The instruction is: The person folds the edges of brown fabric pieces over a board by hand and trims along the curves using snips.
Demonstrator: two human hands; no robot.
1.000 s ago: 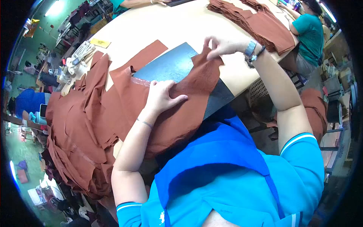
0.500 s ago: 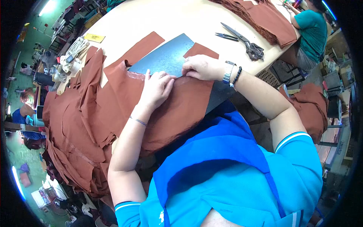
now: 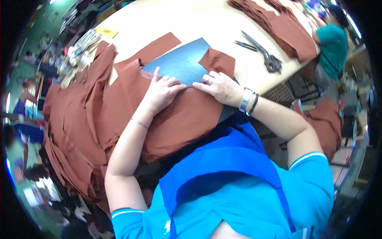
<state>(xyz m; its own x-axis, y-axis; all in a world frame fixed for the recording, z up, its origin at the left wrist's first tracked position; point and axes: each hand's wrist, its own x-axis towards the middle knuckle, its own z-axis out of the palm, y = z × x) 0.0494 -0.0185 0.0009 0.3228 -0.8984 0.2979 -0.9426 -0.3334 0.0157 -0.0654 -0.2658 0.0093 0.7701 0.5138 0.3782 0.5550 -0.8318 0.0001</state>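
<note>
A piece of reddish-brown fabric [image 3: 187, 119] lies over a dark, shiny flat board [image 3: 179, 59] and hangs toward my lap. At its upper edge, my left hand [image 3: 161, 93] is closed, with bent fingers gripping the cloth. Close beside it on the right, my right hand [image 3: 223, 88] has curled fingers pinching the same edge. The fingertips partly cover the edge between them. Just above my right hand, a small brown fabric piece [image 3: 218, 61] overlaps the board's corner, slightly crumpled.
Large shears [image 3: 264, 51] and small thread snips [image 3: 245, 45] lie on the pale table [image 3: 207, 20]. Brown cloth heaps [image 3: 75, 119] spread to the left, and a stack of brown pieces [image 3: 278, 30] sits at the back right. A person in green [image 3: 332, 46] is beyond it.
My right hand has turned and shifted right and down along the fabric edge. The small piece above it is now more rumpled. The whole view has shifted slightly.
</note>
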